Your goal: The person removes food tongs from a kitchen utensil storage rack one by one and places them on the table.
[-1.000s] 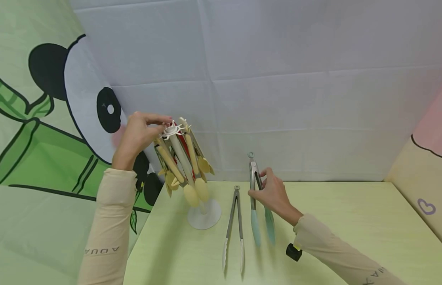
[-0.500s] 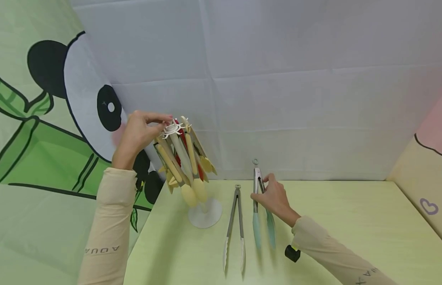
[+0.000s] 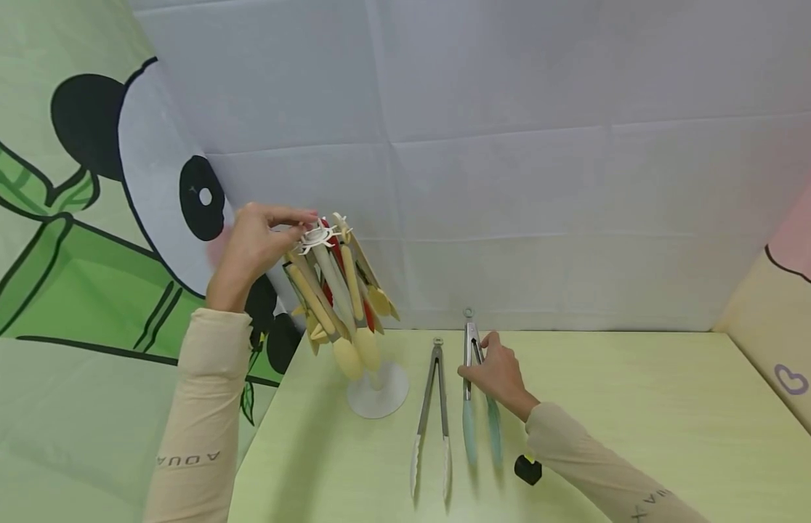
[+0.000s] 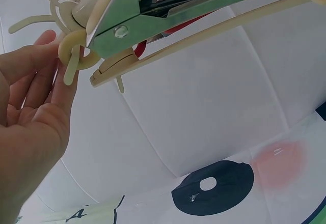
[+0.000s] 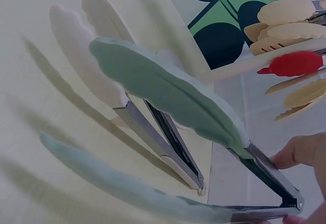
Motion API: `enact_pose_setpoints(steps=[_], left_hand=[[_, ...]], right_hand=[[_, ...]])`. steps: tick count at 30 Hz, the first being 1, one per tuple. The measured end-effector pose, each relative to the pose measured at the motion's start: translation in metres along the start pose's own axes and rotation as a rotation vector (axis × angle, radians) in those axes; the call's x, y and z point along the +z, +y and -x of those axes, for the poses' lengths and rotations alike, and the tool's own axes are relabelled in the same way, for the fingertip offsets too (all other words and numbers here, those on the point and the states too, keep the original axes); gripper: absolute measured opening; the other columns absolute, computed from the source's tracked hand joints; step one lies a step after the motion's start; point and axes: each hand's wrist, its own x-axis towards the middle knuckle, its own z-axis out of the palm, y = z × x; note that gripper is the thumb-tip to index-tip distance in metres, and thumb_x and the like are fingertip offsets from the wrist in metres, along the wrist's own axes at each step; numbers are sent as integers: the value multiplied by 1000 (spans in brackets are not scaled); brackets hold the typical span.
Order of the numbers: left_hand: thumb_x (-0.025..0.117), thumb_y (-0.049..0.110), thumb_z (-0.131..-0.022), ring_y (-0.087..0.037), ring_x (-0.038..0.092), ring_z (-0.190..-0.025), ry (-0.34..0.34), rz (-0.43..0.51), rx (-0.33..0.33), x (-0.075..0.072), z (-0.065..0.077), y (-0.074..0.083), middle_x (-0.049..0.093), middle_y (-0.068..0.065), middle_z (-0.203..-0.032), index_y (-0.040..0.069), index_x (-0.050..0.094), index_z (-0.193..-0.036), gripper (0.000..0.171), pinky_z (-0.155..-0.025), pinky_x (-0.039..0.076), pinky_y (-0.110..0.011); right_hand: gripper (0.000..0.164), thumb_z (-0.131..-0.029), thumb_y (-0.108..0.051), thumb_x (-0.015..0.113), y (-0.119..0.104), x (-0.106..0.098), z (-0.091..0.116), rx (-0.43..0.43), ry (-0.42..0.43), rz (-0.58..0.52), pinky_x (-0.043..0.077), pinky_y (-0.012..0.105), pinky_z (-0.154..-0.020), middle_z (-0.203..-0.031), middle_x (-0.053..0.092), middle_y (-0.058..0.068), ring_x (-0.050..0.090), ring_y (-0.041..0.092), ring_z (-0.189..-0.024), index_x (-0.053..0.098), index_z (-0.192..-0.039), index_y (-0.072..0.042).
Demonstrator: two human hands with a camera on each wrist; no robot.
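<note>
My right hand (image 3: 500,374) pinches the arms of a pair of mint-tipped tongs (image 3: 469,425), thumb on one side and fingers on the other. Their jaws are spread and point toward me, with shadows beneath them on the table. Just left lies a second pair of tongs (image 3: 424,414), white-tipped and spread apart. At the upper left, my left hand (image 3: 251,243) is at the crown of a white utensil stand (image 3: 374,399). In the left wrist view, thumb and finger pinch a yellow ring (image 4: 65,48) on a hook, at the end of hanging tongs (image 4: 153,28).
Several cream and yellow utensils (image 3: 349,356) hang around the stand, with a red one (image 5: 298,62) among them. The pale green table (image 3: 608,421) meets a white cloth wall (image 3: 477,181) at the back. A panda-print cloth (image 3: 150,181) hangs at the left.
My right hand has lowered the mint-tipped tongs slightly, toward the table. The left hand stays at the top of the stand, and the white-tipped tongs have not moved.
</note>
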Motion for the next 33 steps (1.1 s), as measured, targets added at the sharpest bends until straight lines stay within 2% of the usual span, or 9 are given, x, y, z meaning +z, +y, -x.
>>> enact_pose_setpoints(steps=[13,24,33], left_hand=[[53,11,-86,-11,49,-102,2,-16,25,0,2,0,61,1,-110,14,67,-104,23,-64,37,-28],[53,13,-86,-13,51,-93,-1,-16,32,0,2,-2,63,-3,-104,16,66,-107,25,-53,35,-27],[53,12,-85,-15,50,-81,3,-12,44,0,2,-3,65,-4,-99,16,66,-107,25,-46,32,-26]], right_hand=[[52,-63,-25,71,11,17,-4,25,-30,41,32,28,-42,-67,47,7,40,18,-51,43,-101,-4],[48,-62,-21,70,25,25,-3,14,-51,59,31,27,-40,-64,46,6,39,16,-49,43,-97,-1],[46,-63,-24,71,39,32,-4,13,-64,81,31,28,-40,-64,45,7,39,17,-50,43,-91,-2]])
